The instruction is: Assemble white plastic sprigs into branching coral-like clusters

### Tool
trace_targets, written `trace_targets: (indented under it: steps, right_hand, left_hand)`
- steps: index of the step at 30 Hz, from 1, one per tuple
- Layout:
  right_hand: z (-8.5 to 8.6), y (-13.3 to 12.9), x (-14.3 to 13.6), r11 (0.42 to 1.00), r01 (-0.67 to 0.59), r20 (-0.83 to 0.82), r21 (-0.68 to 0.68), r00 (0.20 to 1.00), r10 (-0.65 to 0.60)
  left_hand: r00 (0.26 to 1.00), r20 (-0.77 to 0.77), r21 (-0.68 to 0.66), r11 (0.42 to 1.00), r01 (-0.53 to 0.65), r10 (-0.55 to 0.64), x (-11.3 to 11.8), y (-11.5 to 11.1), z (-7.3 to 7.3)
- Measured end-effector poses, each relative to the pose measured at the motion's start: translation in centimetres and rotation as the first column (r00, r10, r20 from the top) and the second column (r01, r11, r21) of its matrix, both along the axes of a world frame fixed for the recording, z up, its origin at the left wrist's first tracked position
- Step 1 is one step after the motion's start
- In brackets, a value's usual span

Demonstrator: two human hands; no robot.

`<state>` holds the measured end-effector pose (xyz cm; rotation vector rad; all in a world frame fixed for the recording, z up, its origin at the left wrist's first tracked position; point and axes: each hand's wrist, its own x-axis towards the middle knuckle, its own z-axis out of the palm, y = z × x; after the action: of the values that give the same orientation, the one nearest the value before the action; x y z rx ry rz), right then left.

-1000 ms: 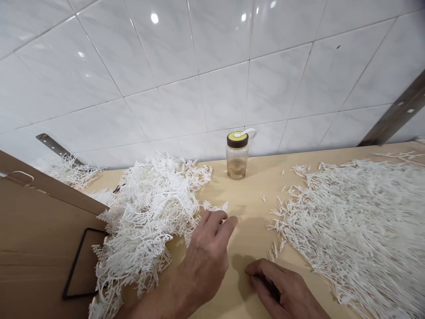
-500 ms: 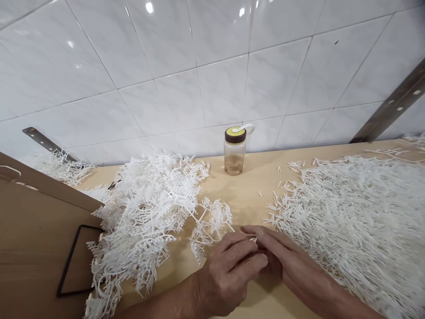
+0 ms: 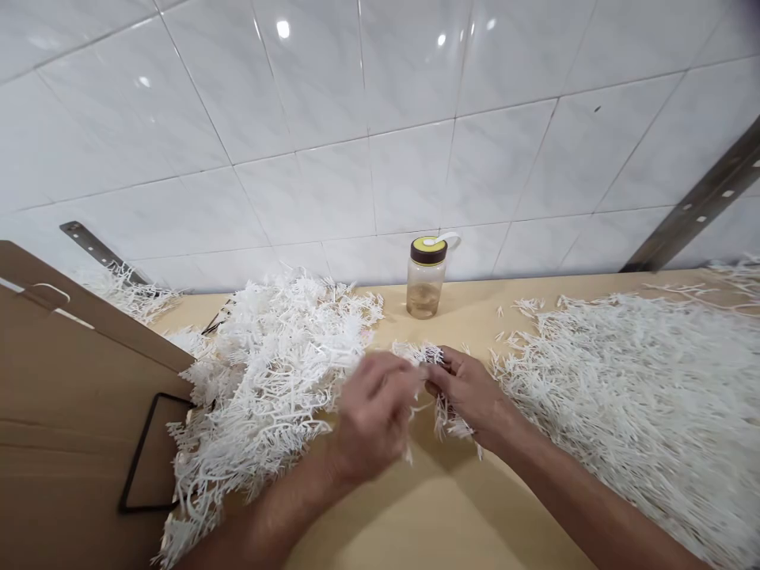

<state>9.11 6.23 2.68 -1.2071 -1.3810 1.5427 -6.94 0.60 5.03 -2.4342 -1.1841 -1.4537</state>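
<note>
A white branching plastic sprig (image 3: 448, 412) is between my two hands, above the wooden tabletop (image 3: 380, 522). My right hand (image 3: 472, 392) is closed on it, thumb and fingers pinched, with twigs hanging below. My left hand (image 3: 377, 416), smeared by motion, is curled with its fingertips at the sprig, beside the right fingertips. To the left lies a heap of white branched sprigs (image 3: 285, 372). A wide pile of small loose white twigs (image 3: 629, 404) spreads to the right of my right hand.
A bottle (image 3: 425, 281) with a yellow and dark lid stands behind my hands, near the tiled wall (image 3: 332, 190). At the left is a cardboard box (image 3: 71, 412) with a black wire frame (image 3: 138, 459). Metal brackets (image 3: 701, 202) are on the wall.
Both hands have moved up and away from me over the table, and their fingers are no longer overlapped. The sprig that lay beside the left heap is now up between the hands.
</note>
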Motion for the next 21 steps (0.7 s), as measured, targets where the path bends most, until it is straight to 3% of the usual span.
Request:
trace_targets:
  steps: [2,4,7,9,14,21]
  right_hand:
    - [0.2,0.0,0.0,1.0,-0.02,0.084,-0.023,0.996,0.022]
    - [0.5,-0.2,0.2,0.993,-0.103,0.134,-0.06,0.985,0.11]
    - [1.4,-1.0,0.7,0.967,-0.229,0.111,-0.108,0.964,0.241]
    - [2.0,-1.6,1.1,0.96,-0.262,0.072,-0.094,0.96,0.269]
    - [2.3,-3.2,1.9,0.982,-0.161,-0.014,-0.096,0.987,0.16]
    - [3.4,-4.9,2.6,0.98,-0.037,-0.074,-0.198,0.997,0.023]
  left_hand:
    - [0.982,-0.045,-0.065,0.981,-0.185,0.182,-2.0,1.7,0.7]
    - [0.948,-0.166,-0.16,0.942,-0.296,0.27,-3.7,3.1,0.8]
    - [0.879,-0.318,-0.109,0.908,-0.405,0.354,-5.3,4.3,-0.3]
    - [0.86,-0.37,-0.06,0.914,-0.4,0.352,-5.9,4.6,-1.0]
    - [0.853,-0.333,0.021,0.907,-0.42,0.402,-6.9,4.7,-0.6]
    - [0.791,-0.24,0.039,0.82,-0.571,0.563,-7.9,5.1,0.1]
